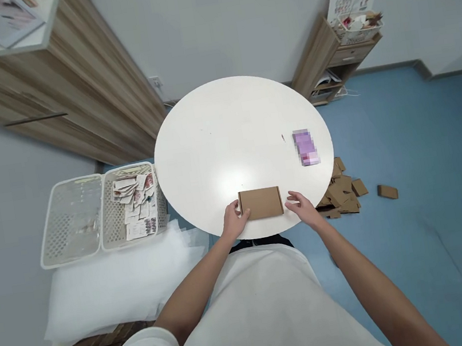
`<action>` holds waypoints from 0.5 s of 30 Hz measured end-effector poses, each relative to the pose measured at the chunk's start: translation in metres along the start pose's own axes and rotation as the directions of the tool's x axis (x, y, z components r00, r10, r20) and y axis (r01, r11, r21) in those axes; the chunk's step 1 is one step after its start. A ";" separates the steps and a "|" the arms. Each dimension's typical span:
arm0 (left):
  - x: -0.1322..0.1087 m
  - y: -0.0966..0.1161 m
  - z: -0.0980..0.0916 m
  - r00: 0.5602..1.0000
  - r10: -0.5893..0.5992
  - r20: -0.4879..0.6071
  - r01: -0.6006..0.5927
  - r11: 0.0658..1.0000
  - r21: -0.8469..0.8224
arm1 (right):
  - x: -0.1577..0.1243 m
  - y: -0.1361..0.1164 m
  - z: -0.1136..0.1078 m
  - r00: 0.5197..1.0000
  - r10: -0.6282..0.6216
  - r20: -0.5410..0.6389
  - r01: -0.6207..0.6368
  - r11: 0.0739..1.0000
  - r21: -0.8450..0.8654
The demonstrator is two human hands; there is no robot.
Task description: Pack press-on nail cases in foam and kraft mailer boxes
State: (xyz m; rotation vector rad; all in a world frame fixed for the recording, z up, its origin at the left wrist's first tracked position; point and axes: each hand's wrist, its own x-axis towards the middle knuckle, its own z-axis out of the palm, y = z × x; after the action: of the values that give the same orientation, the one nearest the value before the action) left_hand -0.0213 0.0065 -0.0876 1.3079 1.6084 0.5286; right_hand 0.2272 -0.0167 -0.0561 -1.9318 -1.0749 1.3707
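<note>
The cardboard box (260, 203) between my left fingers (241, 213) and right fingers (294, 203) looks matt and brown. Beneath them the table (232, 121) is smooth, glossy white. Well off my left fingers stand perforated white plastic baskets (73, 219).

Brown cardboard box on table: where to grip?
Probably its two short ends, a hand from each side: the flat brown cardboard box lies low and wide on the round white table, left hand at its left end, right hand beside its right.

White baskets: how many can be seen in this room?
3. Two stand side by side left of the round table: the left basket, and the right basket with printed packets. A third basket sits on the far wooden shelf unit. Others may be hidden.
</note>
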 end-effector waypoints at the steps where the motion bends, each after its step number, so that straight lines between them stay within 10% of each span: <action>1: 0.001 0.001 0.001 1.000 0.007 0.013 -0.007 1.000 0.005 | -0.001 -0.003 0.002 1.000 0.014 0.000 -0.014 1.000 0.005; 8: 0.002 0.004 0.003 0.995 0.098 0.027 -0.098 0.995 0.004 | -0.003 -0.005 0.034 1.000 0.011 -0.026 -0.009 0.997 0.072; 15: -0.001 0.017 0.008 1.000 0.020 -0.007 -0.020 0.999 -0.049 | 0.002 -0.003 0.017 0.986 0.094 0.140 -0.129 0.956 0.262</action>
State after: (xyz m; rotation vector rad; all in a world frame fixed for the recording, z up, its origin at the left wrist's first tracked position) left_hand -0.0057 0.0094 -0.0775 1.2882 1.5797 0.5809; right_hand 0.2107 -0.0141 -0.0606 -1.7467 -0.7938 1.6284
